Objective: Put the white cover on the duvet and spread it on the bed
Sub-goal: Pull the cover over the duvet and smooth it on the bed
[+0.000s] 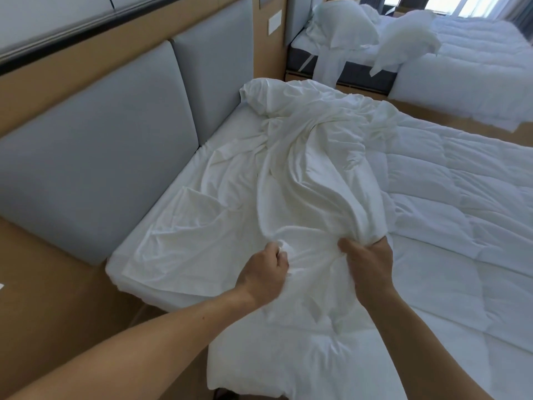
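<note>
Hands — left (264,274), right (367,262) — clutch bunched white cover (302,180) over quilted duvet (461,197)

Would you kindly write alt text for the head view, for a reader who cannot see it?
The left hand and right hand each grip bunched folds of a white cover lying crumpled partly over a quilted duvet on a bed. A grey headboard stands at left; a second bed with pillows lies beyond.
</note>
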`<state>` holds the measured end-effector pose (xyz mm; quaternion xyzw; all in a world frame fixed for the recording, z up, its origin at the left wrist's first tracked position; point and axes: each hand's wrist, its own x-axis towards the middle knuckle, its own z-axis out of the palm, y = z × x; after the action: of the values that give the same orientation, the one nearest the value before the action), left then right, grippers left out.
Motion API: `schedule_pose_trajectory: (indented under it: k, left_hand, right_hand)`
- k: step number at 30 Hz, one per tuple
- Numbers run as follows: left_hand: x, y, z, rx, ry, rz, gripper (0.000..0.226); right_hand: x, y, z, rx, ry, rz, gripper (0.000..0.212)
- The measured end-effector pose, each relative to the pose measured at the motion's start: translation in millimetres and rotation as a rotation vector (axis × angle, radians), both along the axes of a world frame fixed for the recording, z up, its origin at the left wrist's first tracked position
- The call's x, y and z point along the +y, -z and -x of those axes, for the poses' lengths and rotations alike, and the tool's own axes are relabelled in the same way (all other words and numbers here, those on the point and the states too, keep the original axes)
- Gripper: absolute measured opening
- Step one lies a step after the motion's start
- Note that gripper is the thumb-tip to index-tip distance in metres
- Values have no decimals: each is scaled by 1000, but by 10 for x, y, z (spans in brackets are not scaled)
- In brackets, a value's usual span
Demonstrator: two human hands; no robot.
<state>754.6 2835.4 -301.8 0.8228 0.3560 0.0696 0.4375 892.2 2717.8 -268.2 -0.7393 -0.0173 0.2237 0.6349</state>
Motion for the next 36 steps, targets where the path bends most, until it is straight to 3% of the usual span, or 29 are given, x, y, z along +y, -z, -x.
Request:
schedule_pose_trajectory:
  k: [2,6,10,12,14,15,17,18,20,22,23,29,34,36]
  left_hand:
    - [107,2,36,-5,-43,-24,28]
    - [81,-36,69,13,56,-56,34]
    - [138,19,71,-40,-8,38,38]
    - [226,33,82,12,-56,88,35]
    - [289,9,94,162,18,132,17]
    - [312,-4,96,250,75,111,19]
    - [341,-41,44,271,113,18,49]
    - [346,-75,-1,207,98,40,49]
    - [324,-143,-115,86,86,328,36]
    - [296,-152,-213,99,68,584,40]
    - [279,-132,-243,115,64,622,39]
    - [160,-49,-312,70,87,396,28]
    - [90,-139,-402,22,17,684,33]
    - [79,-136,-398,48,83,689,27]
  right_hand:
    - [-64,7,6,-22,2,32,62]
    - [-19,74,112,156,-90,4,61]
    - [11,-24,128,226,-331,108,35]
    - [-26,-30,107,297,-402,37,34]
    - [-48,4,121,327,-414,-22,33]
    - [-52,29,138,335,-399,-48,34]
    - [-51,67,191,358,-359,-116,36]
    - [-48,86,221,368,-349,-147,36]
    - [-39,113,268,379,-363,-179,37]
    - [-39,128,295,379,-385,-179,38]
    - [-48,138,296,380,-389,-173,38]
    - [-139,175,140,295,-337,-73,39]
    - [-104,108,57,260,-358,-96,38]
    - [-123,117,28,277,-382,-114,39]
